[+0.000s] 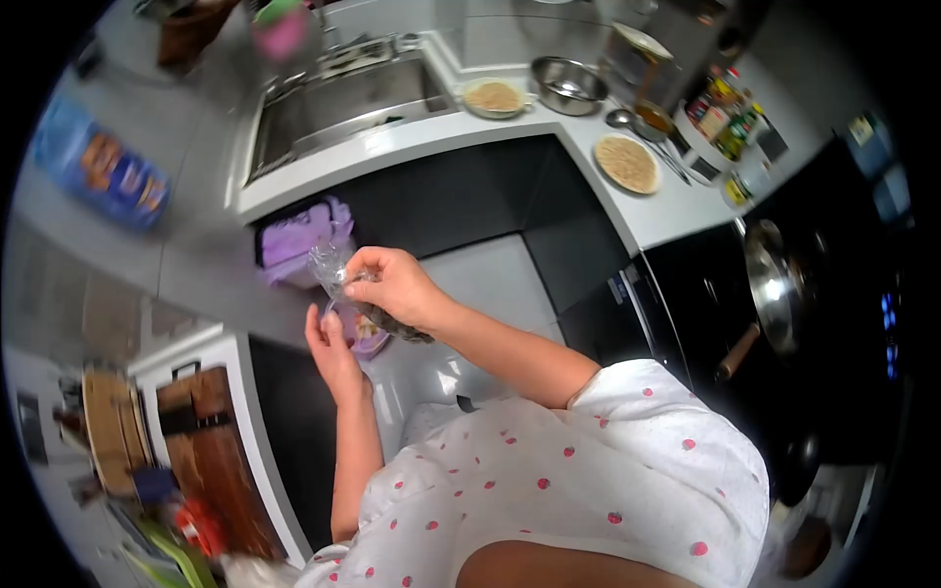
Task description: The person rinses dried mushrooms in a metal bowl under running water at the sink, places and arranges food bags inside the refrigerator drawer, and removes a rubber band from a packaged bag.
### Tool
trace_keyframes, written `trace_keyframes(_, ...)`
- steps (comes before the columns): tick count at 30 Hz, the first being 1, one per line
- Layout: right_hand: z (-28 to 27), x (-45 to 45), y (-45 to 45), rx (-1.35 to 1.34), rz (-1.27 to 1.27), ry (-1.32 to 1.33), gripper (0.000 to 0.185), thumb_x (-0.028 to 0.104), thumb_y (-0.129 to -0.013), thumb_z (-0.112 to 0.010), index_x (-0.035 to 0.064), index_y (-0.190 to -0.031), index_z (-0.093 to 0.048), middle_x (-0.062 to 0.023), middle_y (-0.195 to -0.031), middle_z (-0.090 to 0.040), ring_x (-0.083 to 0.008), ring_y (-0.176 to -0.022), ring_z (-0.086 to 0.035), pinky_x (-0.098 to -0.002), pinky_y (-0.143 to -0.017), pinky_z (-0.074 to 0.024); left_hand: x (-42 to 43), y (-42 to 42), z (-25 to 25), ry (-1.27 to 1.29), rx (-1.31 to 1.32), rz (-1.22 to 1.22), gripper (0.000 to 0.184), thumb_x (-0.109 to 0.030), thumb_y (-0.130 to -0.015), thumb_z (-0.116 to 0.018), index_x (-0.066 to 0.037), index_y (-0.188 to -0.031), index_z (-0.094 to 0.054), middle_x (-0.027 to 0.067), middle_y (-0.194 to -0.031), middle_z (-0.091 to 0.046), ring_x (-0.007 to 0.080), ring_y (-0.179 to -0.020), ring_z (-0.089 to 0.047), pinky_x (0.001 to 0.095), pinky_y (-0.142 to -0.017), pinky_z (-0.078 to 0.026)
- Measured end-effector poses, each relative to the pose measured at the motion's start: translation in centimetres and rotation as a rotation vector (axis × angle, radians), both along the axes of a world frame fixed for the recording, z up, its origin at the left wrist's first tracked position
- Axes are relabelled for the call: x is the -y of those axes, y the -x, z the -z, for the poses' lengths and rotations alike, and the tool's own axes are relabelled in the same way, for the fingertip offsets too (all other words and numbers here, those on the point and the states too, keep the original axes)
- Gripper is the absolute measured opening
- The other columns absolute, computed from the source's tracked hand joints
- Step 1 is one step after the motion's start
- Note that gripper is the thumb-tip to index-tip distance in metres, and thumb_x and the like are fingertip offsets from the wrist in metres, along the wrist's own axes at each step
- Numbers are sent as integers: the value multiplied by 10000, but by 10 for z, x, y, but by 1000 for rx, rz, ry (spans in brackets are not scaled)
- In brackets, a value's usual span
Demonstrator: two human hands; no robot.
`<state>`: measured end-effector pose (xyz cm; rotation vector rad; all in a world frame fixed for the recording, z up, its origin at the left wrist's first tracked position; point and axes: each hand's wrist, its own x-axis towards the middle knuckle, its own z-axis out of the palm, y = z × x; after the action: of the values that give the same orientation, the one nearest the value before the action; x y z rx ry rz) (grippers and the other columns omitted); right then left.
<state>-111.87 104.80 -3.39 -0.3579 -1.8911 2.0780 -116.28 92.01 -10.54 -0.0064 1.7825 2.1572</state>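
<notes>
My right hand [397, 284] pinches the gathered top of a clear plastic bag [328, 265]. Dark contents, whose kind I cannot make out, show in the lower part of the bag under that wrist. Just to the left, my left hand [335, 358] is raised beside the bag with fingers apart; whether it touches the plastic is unclear. Under both hands on the floor is a small purple container [371, 343] with pale bits in it, partly hidden. A bin with a purple liner [304, 240] stands beyond them.
A steel sink [343, 108] is set in the white counter [402, 142]. Along it are two plates of pale crumbs [627, 164], a steel bowl [569, 86] and bottles [730, 122]. A wok [774, 284] sits at right; wooden cutting boards [221, 470] are at left.
</notes>
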Motion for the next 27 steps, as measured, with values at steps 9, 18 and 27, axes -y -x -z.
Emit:
trace_keyframes(9, 6, -66, 13, -139, 518, -585, 160, 2, -685, -596, -3, -844, -573, -118, -838, -552, -274, -754, -567, -320, -663, -447, -123, 50, -59, -145, -45, 502, 253, -303, -903, -475, -63, -975, -509, 0, -816, -529, 65, -659, -492, 205, -554, -392)
trace_keyframes(18, 37, -125, 59, -275, 663, -42, 288, 38, -730, -643, -30, -991, -542, -92, -888, -588, -112, -731, -587, -241, -633, -486, -191, 114, -44, -318, 115, 584, 200, -180, -873, -543, -2, -958, -574, 54, -830, -601, 100, -704, -591, 206, -583, -506)
trace_keyframes(27, 26, -214, 68, 206, 482, -146, 174, 72, -708, -676, -16, -828, -586, -14, -666, -575, -61, -561, -513, -205, -510, -433, -260, 128, -29, -311, 185, 618, 146, -164, -853, -570, -36, -923, -569, 27, -769, -595, 85, -641, -561, 207, -574, -488)
